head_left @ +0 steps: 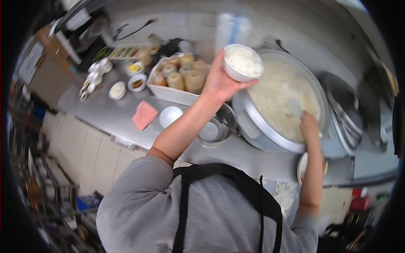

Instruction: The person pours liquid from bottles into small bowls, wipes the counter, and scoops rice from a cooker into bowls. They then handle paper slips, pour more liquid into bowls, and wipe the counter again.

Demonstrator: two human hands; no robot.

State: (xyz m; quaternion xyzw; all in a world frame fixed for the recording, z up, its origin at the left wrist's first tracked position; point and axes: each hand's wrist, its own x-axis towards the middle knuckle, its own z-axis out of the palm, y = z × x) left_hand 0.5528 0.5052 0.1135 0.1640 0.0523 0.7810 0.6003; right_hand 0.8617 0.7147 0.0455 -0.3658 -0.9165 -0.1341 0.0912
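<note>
My left hand (pixel 222 81) is wrapped around a small white bowl (pixel 236 75) heaped with cooked rice (pixel 244 60), raised at the left rim of a big round rice pot (pixel 249 111). In the pot my right hand (pixel 310 125) grips a pale rice paddle (pixel 295 106), its blade at the surface of the white rice (pixel 282 90). The paddle's handle is mostly hidden by the fingers. An empty-looking white bowl (pixel 171 116) stands on the steel counter, left of my left forearm.
A white basket (pixel 175 93) holds several squeeze bottles. Left of it are small bowls (pixel 117 90) and a pink cloth (pixel 144 115). A metal pot (pixel 225 120) sits beside the rice pot. A white dish (pixel 302 168) lies at the counter's front edge, partly behind my right forearm.
</note>
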